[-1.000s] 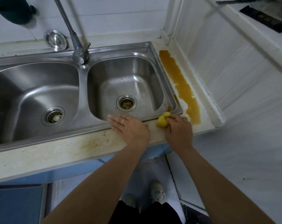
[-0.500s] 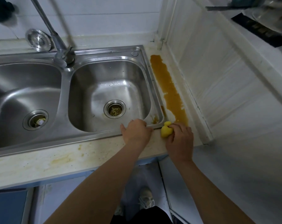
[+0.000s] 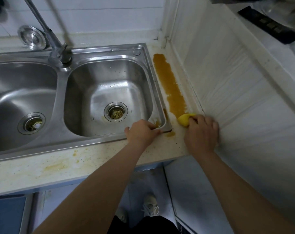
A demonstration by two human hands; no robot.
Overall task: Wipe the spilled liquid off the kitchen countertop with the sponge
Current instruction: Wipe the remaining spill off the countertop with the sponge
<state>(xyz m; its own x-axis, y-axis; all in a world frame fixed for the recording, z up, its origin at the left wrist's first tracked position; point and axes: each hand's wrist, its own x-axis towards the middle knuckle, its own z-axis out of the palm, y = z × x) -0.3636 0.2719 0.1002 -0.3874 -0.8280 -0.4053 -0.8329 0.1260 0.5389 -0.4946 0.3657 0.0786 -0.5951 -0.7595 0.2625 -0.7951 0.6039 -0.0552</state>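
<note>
Right grip, clenched on the sponge, has moved rightward to the spill's near end.

White tiled wall stood behind a steel double sink; blue cabinet fronts sat below, dimly lit.

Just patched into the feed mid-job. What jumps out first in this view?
A long brown spill runs along the countertop strip between the sink and the white wall panel. At its near end the right hand grips a yellow sponge pressed to the counter. The left hand holds the sink's front right corner.
</note>
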